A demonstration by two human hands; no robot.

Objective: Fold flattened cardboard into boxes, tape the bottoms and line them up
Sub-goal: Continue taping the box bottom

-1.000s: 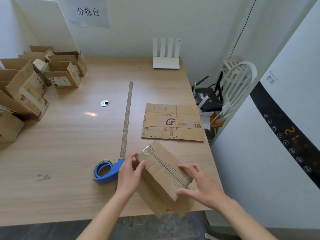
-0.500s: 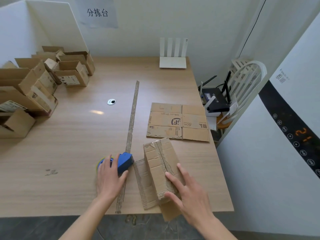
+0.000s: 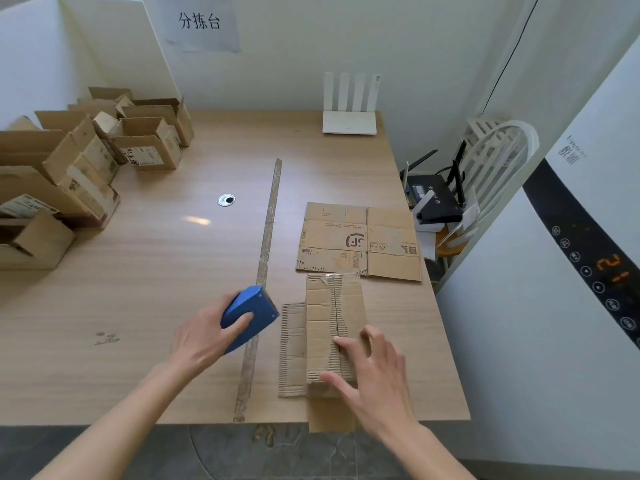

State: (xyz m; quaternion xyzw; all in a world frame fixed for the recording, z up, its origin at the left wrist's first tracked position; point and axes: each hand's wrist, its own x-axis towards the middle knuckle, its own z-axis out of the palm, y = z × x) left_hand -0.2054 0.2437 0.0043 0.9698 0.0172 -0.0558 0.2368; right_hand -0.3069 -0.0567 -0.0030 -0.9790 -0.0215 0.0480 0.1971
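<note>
Presently, the folded box [image 3: 334, 332] is lying bottom-up near the front edge of the table [image 3: 156, 306], its two bottom flaps meeting along a ragged centre seam, with one loose flap sticking out flat to the left and another hanging over the table edge toward the person. The right hand [image 3: 372, 374] is pressing down on the near end of the box with fingers spread and fairly straight, holding the flaps closed. The left hand [image 3: 207, 336] is gripping the blue tape dispenser [image 3: 251, 315], fingers curled over its body, just left of the box and apart from it. A flattened cardboard sheet [image 3: 358, 240] is waiting just beyond the box, and finished boxes [image 3: 79, 168] are standing along the left side of the table. In my judgement the step in hand is taping the bottom seam. The cardboard is appearing light, worn and torn at the edges, stiff across the panels but springy at the creases, so the flaps are likely to lift if pressure is released. The sound hold is flat pressure on both flaps beside the seam, keeping clear of the tape path; a light box may slide under the dispenser's pull unless pinned
</note>
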